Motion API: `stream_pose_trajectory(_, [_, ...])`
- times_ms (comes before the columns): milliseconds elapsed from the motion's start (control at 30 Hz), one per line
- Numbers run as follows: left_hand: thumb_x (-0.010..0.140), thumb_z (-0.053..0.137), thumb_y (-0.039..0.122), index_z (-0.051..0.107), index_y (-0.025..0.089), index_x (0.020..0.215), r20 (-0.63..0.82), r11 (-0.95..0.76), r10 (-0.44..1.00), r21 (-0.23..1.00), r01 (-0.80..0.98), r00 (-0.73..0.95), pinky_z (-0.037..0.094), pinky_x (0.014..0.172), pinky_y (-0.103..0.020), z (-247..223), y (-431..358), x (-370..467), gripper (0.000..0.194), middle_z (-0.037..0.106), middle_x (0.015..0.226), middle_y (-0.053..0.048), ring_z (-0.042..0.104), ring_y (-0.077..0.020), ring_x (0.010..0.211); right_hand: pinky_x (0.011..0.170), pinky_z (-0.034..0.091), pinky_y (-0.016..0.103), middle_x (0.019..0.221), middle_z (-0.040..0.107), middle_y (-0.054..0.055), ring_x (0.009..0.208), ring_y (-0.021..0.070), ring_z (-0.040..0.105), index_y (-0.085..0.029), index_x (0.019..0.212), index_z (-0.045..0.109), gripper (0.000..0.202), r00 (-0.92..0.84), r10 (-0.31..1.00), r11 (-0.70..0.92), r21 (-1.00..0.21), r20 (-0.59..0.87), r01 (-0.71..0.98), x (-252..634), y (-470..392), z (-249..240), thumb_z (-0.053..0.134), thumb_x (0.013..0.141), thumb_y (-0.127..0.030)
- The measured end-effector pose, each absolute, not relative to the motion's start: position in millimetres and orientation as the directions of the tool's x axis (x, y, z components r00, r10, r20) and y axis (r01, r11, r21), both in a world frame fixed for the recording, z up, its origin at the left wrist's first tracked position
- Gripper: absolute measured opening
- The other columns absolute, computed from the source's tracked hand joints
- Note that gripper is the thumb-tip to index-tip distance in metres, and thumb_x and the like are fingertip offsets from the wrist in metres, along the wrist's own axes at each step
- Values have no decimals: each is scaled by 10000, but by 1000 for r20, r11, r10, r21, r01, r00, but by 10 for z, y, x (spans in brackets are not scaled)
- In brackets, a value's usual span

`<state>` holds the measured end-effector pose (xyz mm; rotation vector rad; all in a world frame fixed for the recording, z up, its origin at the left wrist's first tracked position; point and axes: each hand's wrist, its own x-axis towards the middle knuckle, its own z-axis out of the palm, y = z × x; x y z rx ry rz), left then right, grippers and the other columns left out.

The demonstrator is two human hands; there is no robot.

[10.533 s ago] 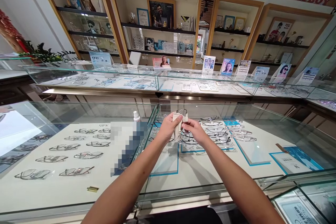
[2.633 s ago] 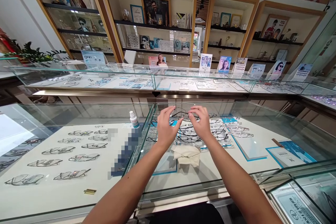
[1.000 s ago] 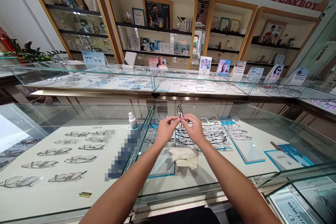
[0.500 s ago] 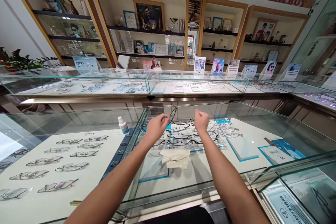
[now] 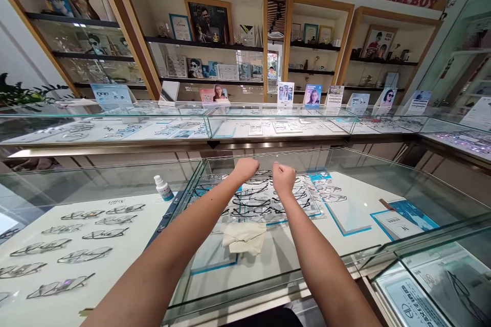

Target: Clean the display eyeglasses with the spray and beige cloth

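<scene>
My left hand [image 5: 246, 169] is closed, knuckles up, over the far part of the glass display case [image 5: 284, 265]. A dark-rimmed pair of eyeglasses [image 5: 263, 172] shows at its fingers, partly hidden by the hand. Just to the right, my right hand [image 5: 284, 179] is curled closed with the thumb on top; whatever it may hold is hidden. Below both hands, several rows of eyeglasses [image 5: 255, 202] lie on a clear stand with blue edges. Nearer to me a crumpled cream cloth [image 5: 244, 238] rests on the case.
A white spray bottle [image 5: 163, 188] stands left of the hands. More eyeglasses [image 5: 85, 254] lie in the left case. Cards with a brown strip [image 5: 387, 205] lie to the right. Across the aisle run a second glass counter [image 5: 284, 117] with sign cards and wall shelves [image 5: 207, 46].
My left hand has turned knuckles up and moved right and slightly up, closer to my right hand. The eyeglasses it held upright are now mostly hidden. The view has shifted a little.
</scene>
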<state>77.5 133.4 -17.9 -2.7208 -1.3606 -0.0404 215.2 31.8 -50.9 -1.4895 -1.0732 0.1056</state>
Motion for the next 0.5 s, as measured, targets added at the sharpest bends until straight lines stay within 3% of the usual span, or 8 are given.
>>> stream_pose_trajectory(233, [944, 566, 241, 774, 140, 965, 118, -538, 836, -19, 843, 536, 453, 759, -336, 39, 926, 765, 232, 773, 997, -202, 721, -314, 920, 541, 176, 328, 557, 163, -55, 558, 129, 158, -233, 570, 198, 524, 529, 649, 140, -770, 546, 623, 2151, 328, -546, 504, 966, -389])
stream_pose_trajectory(300, [1027, 465, 353, 746, 183, 1083, 180, -537, 832, 24, 843, 524, 442, 754, -328, 184, 499, 656, 333, 776, 1046, -161, 713, -294, 945, 537, 177, 326, 553, 176, -53, 558, 129, 162, -236, 570, 207, 518, 529, 651, 131, -767, 545, 628, 2168, 331, -555, 499, 967, -394])
stream_pose_trajectory(367, [1059, 396, 464, 735, 246, 1053, 223, -558, 818, 83, 826, 530, 429, 748, -314, 260, -117, 432, 403, 776, 961, -94, 702, -255, 889, 535, 180, 326, 550, 183, -52, 563, 131, 164, -239, 564, 212, 515, 524, 655, 122, -761, 544, 637, 2190, 334, -573, 498, 964, -395])
stream_pose_trajectory(400, [1058, 391, 490, 738, 259, 948, 213, -595, 801, 190, 781, 559, 422, 735, -317, 243, -473, 280, 432, 758, 854, -71, 684, -241, 811, 536, 182, 328, 550, 185, -51, 566, 133, 165, -241, 563, 213, 515, 521, 657, 117, -756, 545, 644, 2201, 334, -585, 497, 963, -399])
stream_pose_trajectory(500, [1030, 400, 599, 734, 306, 767, -56, -572, 728, 500, 650, 684, 439, 718, -336, -131, -1535, -254, 515, 728, 735, -32, 652, -227, 702, 543, 180, 336, 550, 190, -49, 575, 137, 154, -243, 563, 216, 514, 503, 668, 98, -734, 549, 672, 2231, 314, -612, 491, 962, -415])
